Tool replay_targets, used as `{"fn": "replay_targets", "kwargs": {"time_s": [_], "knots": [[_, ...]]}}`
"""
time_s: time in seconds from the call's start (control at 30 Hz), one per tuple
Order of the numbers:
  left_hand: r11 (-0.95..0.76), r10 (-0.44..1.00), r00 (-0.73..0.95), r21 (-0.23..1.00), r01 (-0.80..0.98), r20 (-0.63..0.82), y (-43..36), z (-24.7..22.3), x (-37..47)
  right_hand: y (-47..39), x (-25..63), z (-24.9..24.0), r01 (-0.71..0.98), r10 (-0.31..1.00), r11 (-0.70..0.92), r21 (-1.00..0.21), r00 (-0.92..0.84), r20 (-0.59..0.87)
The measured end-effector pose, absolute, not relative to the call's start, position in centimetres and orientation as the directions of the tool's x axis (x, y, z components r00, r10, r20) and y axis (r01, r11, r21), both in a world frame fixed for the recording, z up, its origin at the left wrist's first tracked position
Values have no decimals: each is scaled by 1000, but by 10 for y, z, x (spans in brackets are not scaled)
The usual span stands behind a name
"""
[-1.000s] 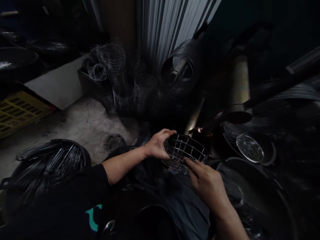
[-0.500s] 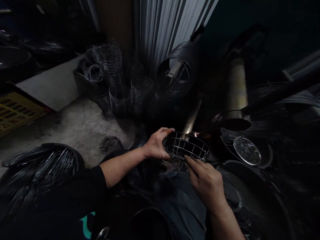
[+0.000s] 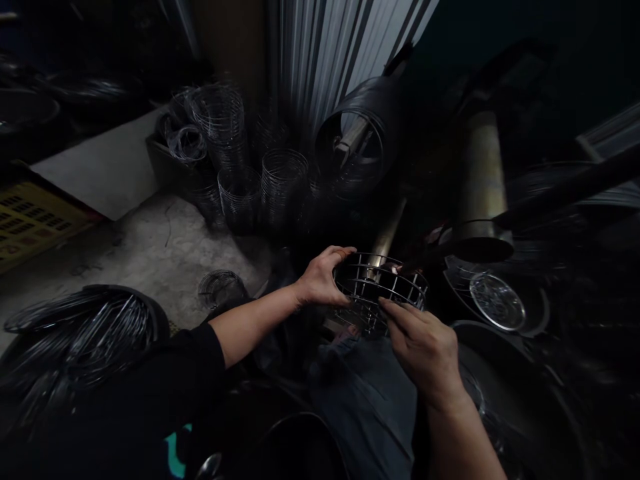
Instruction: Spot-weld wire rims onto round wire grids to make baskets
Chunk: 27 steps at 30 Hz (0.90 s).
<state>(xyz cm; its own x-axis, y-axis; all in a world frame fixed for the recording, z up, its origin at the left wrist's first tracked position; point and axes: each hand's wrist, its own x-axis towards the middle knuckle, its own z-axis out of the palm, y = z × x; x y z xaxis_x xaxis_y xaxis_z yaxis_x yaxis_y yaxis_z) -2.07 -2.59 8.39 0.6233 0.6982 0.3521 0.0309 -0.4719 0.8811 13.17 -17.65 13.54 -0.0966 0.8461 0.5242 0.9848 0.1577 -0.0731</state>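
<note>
Between my hands is a round wire basket [image 3: 395,288], made of thin metal rings joined by short upright wires. My left hand [image 3: 324,277] is closed on its left side, thumb below and fingers over the upper ring. At the near side, my right hand [image 3: 425,347] pinches the lower wires, its fingertips partly hidden behind the thumb side. Just behind the basket, a brass-coloured metal bar [image 3: 387,237] reaches toward it, with a small copper-coloured tip [image 3: 397,269] at the basket's far rim.
A thick metal cylinder [image 3: 485,180] on a dark arm hangs to the right. Stacks of wire rings [image 3: 284,190] stand behind at left. A tub of bent wires [image 3: 115,327] is at lower left, a wide dark basin [image 3: 515,393] at lower right. A yellow crate [image 3: 35,217] lies far left.
Both hands have shifted slightly right and up with the wire basket, bringing its rim nearer the copper-coloured tip. Both keep their grip.
</note>
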Motion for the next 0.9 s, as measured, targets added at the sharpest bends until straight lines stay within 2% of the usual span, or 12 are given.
{"fn": "replay_targets", "kwargs": {"time_s": [0.23,0.47,0.6,0.77,0.83,0.9], "knots": [[-452,703,622,892,19,343,-24,81,-18,-172,133,131,978,848,129,-163,-23,530],[-430,689,668,900,65,281,-10,82,-10,-164,139,132,986,847,107,-127,-23,532],[-435,711,652,893,113,264,-1,83,-2,-151,147,133,981,848,98,-167,5,529],[-439,718,629,895,76,299,-1,82,2,-154,146,133,947,826,90,-308,102,554],[-425,712,637,903,57,295,-1,82,3,-162,142,135,906,775,38,-421,239,585],[-439,697,651,897,57,300,2,83,4,-171,139,135,821,746,-9,-572,386,543]]}}
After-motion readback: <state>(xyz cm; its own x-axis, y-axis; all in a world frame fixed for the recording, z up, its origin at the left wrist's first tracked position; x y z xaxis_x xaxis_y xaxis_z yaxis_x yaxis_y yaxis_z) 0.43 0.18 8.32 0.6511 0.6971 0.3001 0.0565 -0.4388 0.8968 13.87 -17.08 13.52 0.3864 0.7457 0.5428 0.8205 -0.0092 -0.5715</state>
